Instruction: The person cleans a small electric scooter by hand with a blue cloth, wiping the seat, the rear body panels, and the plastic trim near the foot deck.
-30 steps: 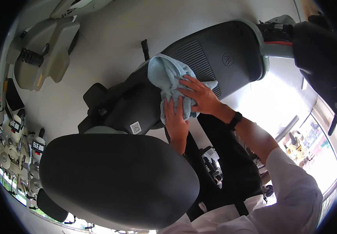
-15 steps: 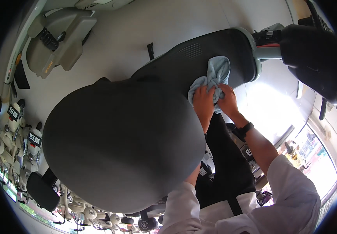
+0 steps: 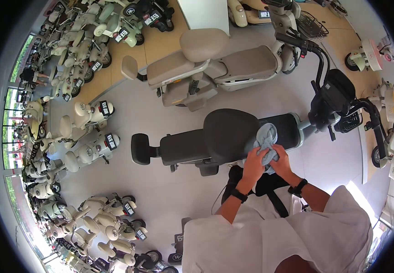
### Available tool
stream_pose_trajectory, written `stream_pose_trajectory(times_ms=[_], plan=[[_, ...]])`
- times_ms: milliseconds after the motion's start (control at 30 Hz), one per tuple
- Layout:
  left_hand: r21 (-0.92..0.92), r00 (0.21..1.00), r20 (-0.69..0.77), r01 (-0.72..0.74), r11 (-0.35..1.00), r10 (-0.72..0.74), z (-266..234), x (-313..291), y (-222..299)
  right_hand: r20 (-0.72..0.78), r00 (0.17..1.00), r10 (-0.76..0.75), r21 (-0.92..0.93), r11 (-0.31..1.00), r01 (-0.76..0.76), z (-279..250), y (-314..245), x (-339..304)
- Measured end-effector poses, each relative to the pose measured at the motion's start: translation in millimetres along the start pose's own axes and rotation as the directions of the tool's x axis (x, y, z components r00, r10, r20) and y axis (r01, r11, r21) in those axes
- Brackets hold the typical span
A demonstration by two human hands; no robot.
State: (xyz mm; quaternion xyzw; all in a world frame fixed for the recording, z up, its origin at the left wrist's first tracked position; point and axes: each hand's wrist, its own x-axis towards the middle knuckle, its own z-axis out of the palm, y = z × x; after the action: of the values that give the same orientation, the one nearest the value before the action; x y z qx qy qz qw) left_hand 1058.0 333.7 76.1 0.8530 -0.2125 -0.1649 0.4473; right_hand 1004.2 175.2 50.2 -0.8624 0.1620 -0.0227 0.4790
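A light blue-grey cloth [image 3: 266,135] is bunched between my two hands, its upper end draped toward the dark footboard [image 3: 287,129] of a black electric scooter. My left hand [image 3: 253,166] grips the cloth from the left side, fingers curled into it. On the other side my right hand [image 3: 281,162] is closed on the same cloth. Just left of the cloth stands the scooter's black front seat [image 3: 231,134]. Whether the cloth touches the scooter, I cannot tell.
Behind the black scooter stands a beige one [image 3: 247,63]. The black scooter's handlebar [image 3: 321,68] and front bag [image 3: 338,93] are at the right, its rear seat [image 3: 179,148] and backrest [image 3: 140,149] at the left. Several parked scooters [image 3: 87,152] line the left side.
My viewpoint has pulled up and back, so the whole scooter shows. Both hands still hold the cloth, now gathered nearer my body, with both wrists in view.
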Motion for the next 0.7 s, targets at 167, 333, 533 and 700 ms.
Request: stream_pose_trajectory(times_ms=[167, 333, 533, 700], plan=[[0.066, 0.986, -0.163, -0.036, 0.997, 0.046, -95.8, -16.3, 52.5, 0.080, 0.967, -0.242, -0.021, 0.969, 0.244, -17.6, -113.7, 16.0], [0.178, 0.969, -0.204, -0.102, 0.979, 0.138, -122.6, -8.8, -0.4, 0.177, 0.925, -0.336, -0.077, 0.932, 0.353, 40.4, -104.3, 38.7], [0.107, 0.988, -0.157, 0.028, 0.994, -0.011, -100.5, -2.0, -49.7, 0.291, 0.926, -0.241, -0.200, 0.931, 0.305, 72.3, -80.2, 52.7], [0.284, 0.989, -0.149, 0.057, 0.957, -0.014, -70.3, 12.6, -73.1, 0.335, 0.918, -0.211, -0.310, 0.896, 0.319, 82.9, -57.9, 62.6]])
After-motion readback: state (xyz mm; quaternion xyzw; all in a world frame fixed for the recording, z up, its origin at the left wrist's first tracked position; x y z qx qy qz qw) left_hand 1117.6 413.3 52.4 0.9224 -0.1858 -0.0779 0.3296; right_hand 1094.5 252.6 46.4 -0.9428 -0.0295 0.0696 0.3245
